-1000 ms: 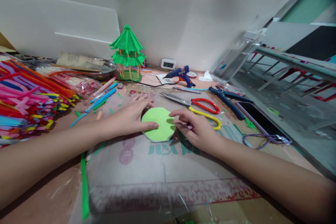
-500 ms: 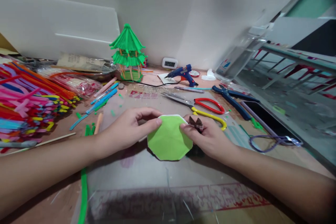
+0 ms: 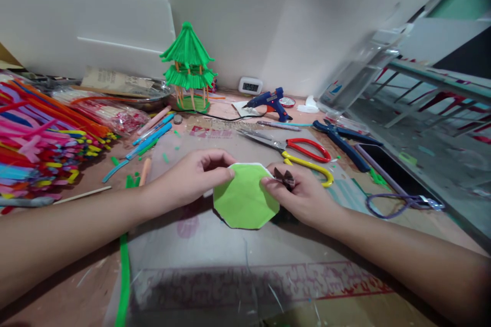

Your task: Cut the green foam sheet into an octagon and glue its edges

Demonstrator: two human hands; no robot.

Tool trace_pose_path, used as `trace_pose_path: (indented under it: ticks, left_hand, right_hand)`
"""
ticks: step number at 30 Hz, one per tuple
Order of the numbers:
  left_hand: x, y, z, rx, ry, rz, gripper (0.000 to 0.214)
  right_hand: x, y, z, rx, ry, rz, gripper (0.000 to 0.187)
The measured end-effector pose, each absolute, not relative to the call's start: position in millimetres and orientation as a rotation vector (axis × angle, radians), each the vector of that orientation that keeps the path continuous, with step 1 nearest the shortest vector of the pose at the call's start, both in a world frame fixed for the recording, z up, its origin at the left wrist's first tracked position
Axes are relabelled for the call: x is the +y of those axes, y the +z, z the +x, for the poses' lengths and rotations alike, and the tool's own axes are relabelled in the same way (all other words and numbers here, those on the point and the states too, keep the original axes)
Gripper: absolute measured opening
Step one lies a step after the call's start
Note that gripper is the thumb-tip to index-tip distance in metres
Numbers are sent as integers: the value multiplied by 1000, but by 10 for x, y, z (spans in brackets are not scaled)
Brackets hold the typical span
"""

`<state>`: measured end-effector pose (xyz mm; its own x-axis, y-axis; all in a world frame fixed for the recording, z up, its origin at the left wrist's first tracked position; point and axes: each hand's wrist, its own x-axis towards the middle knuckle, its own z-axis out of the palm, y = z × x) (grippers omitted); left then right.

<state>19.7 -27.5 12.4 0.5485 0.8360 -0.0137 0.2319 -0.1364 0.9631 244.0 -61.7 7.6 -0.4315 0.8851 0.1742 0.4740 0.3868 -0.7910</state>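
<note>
A light green octagon (image 3: 245,196) of paper or card is held up off the table, tilted towards me. My left hand (image 3: 194,176) pinches its upper left edge with thumb and forefinger. My right hand (image 3: 301,191) grips its right edge with the thumb, and a small dark brown bow-shaped piece (image 3: 284,178) sits between that hand's fingers. Under both hands lies a flat cardboard sheet (image 3: 230,260) covered with clear plastic.
A green pagoda model (image 3: 187,69) stands at the back. A blue glue gun (image 3: 268,101), red and yellow scissors (image 3: 295,153) and blue pliers (image 3: 345,143) lie to the right. Heaps of coloured pipe cleaners (image 3: 42,138) fill the left. A green pipe cleaner (image 3: 123,281) lies near the front.
The green octagon lay flat on the sheet under my left hand; both hands have lifted it and tilted it up. The dark bow piece now shows in my right fingers.
</note>
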Motion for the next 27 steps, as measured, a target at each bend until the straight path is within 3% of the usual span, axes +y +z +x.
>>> trace_pose_path:
  ticks: [10,15,21,27]
  left_hand:
    - [-273,91,175,969,681,1791,27]
    - [-296,153,168,1067,672,1805,45]
    - [-271,104,145,961,627,1880,29]
    - [-221,64,154,1001,740,1875,43]
  right_hand:
    - [-621,71,2444,-2076,885,-1157,34]
    - [-601,57,2434,-2073,892,-1148,35]
    - [-601,53,2434,-2047,952,-1157,35]
    - [-559,34,2439,-1916,1091,-1218,41]
